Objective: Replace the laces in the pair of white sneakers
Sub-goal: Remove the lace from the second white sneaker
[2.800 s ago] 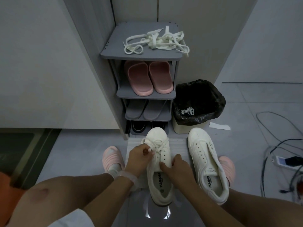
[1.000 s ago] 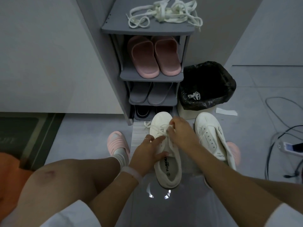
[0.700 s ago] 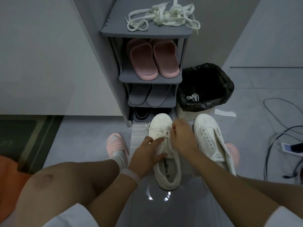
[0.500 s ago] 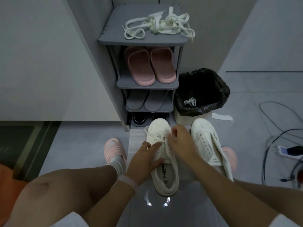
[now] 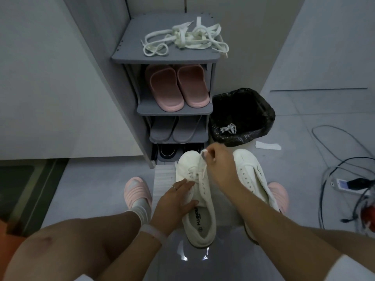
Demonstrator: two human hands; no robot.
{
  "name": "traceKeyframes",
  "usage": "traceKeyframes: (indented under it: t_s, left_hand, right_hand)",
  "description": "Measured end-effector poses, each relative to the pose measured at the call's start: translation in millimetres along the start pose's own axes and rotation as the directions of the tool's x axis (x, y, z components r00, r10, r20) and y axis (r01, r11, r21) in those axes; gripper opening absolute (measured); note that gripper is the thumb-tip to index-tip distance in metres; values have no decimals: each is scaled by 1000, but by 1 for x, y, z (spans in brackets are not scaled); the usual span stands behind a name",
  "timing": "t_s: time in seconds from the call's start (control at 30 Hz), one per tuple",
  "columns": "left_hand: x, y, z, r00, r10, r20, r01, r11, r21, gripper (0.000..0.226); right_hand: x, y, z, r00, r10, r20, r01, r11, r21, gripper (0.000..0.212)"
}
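White lace [image 5: 203, 159] pinched by right hand [image 5: 218, 162] – left hand [image 5: 174, 201] flat on sneaker [image 5: 195, 201]

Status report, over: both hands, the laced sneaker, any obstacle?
Right hand pinches old lace, pulled up. Left hand flat on laced sneaker, steadying. Second sneaker unlaced beside it. New laces on rack top, nothing blocking.
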State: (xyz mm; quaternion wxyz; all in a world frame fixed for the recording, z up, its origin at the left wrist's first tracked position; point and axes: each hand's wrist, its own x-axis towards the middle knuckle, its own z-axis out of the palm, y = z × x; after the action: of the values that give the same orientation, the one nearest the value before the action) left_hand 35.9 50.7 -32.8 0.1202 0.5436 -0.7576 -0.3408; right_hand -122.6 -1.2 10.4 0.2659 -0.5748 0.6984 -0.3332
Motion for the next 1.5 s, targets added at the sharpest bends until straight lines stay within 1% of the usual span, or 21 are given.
traceKeyframes:
  t_s: [0.1, 0.17, 0.23, 0.37, 0.4, 0.5, 0.53, 0.6, 0.67, 0.73, 0.83, 0.9, 0.93, 1.03, 1.07, 1.13, 1.2, 1.27, 1.4, 1.43, 1.5]
  left_hand:
    - [-1, 1, -1, 1000, 3, 0, -3, 1000, -24, 56]
    - [-1, 1, -1, 1000, 6, 0, -6, 1000, -28, 57]
    - [-1, 1, -1, 1000, 5, 0, -5, 1000, -30, 57]
    - [-2, 1, -1, 1000, -7, 10, 7, 999, -37, 58]
    - [-2, 1, -1, 1000, -12, 14, 12, 999, -38, 58]
    - [-1, 0, -1, 1000, -10, 15, 11, 999, -42, 59]
    - [-1, -1, -1, 1000, -10, 12, 11, 999, -47, 59]
    - [-2, 0, -1, 1000, -8, 4, 8, 998, -59, 59]
    - [-3, 0, -1, 1000, -4, -5, 4, 998, -57, 58]
    - [-3, 0, -1, 1000, -2, -5, 1, 998, -64, 58]
    - [-3, 0, -1, 1000, -4, 9, 4, 998, -67, 59]
    - [-2, 0, -2, 1000, -3, 13, 4, 998, -62, 60]
    - [-1, 0, -3, 1000, -2, 15, 3, 998, -62, 60]
    - [-2, 0, -4, 1000, 1, 10, 0, 997, -79, 59]
    - [-2, 0, -4, 1000, 4, 1, -4, 996, -91, 58]
    - [-3, 1, -5, 1000, 7, -13, -8, 995, -98, 57]
    - [-3, 2, -5, 1000, 11, -17, -12, 996, -92, 57]
    - [-4, 2, -3, 1000, 17, -16, -18, 996, -84, 57]
    - [-4, 2, -2, 1000, 8, -15, -9, 998, -60, 57]
    - [-3, 2, -2, 1000, 6, -12, -7, 998, -56, 58]
    - [-3, 1, -2, 1000, -3, 4, 3, 998, -56, 59]
  right_hand:
    - [-27, 17, 17, 979, 142, 149, -133, 989, -65, 11]
    - [-39, 25, 25, 972, 170, 163, -156, 983, -96, 9]
    - [-40, 23, 25, 981, 145, 126, -132, 986, -105, 9]
    - [-32, 16, 20, 988, 36, 148, -9, 983, -181, 15]
    - [-26, 12, 15, 994, 14, 106, 1, 990, -143, 16]
    - [-4, -1, -6, 992, 10, -128, -3, 999, 51, 15]
    - [-1, -3, -9, 988, 21, -154, -6, 995, 98, 12]
    - [-6, -1, -6, 994, 88, -59, -81, 989, 122, 8]
    - [-22, 10, 6, 973, 193, 130, -197, 980, 16, 7]
    - [-38, 22, 17, 956, 215, 199, -205, 976, -69, 9]
    - [-41, 23, 21, 975, 170, 141, -165, 985, -49, 2]
    - [-34, 18, 19, 981, 124, 150, -115, 991, -72, 11]
    - [-28, 15, 15, 985, 113, 128, -109, 993, -34, 13]
    - [-5, 6, -5, 986, 145, -78, -130, 977, 170, 10]
    - [-1, 6, -9, 980, 164, -109, -139, 969, 207, 9]
    - [-5, 8, -8, 975, 218, -35, -207, 957, 203, 6]
    - [-19, 14, 1, 958, 264, 109, -274, 957, 91, 7]
    - [-34, 21, 11, 957, 235, 172, -238, 971, -2, 11]
    - [-38, 22, 19, 977, 176, 118, -173, 984, -32, 14]
    - [-35, 20, 17, 983, 161, 90, -161, 987, -4, 14]
    - [-22, 14, 5, 987, 161, -16, -158, 977, 143, 12]
